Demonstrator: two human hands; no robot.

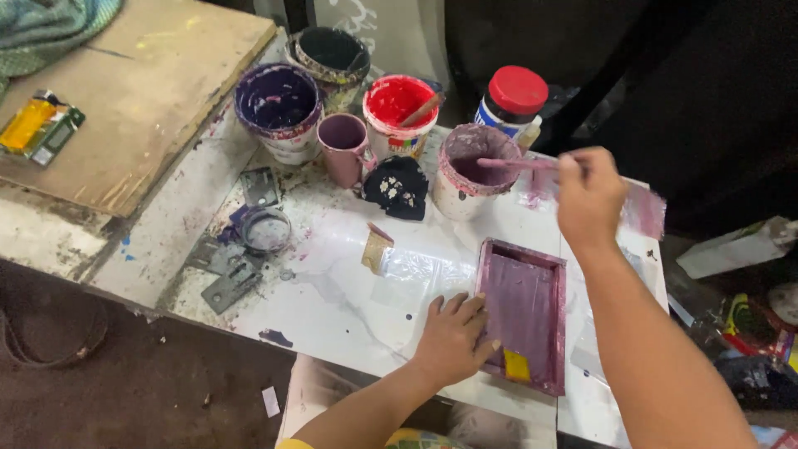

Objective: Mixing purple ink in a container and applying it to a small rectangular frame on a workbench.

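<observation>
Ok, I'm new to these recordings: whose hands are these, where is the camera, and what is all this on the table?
There is one picture, taken by a camera worn on a person's head, looking down at their own two bare hands. The left hand lies flat against the edge of a shallow rectangular tray coated in mauve paint. The right hand holds a paint-smeared stick over a mauve paint pot. On the stained white table stand more pots: a red one, a purple one, a dark one, a small mauve cup and a red-lidded jar. Metal plates lie to the left.
</observation>
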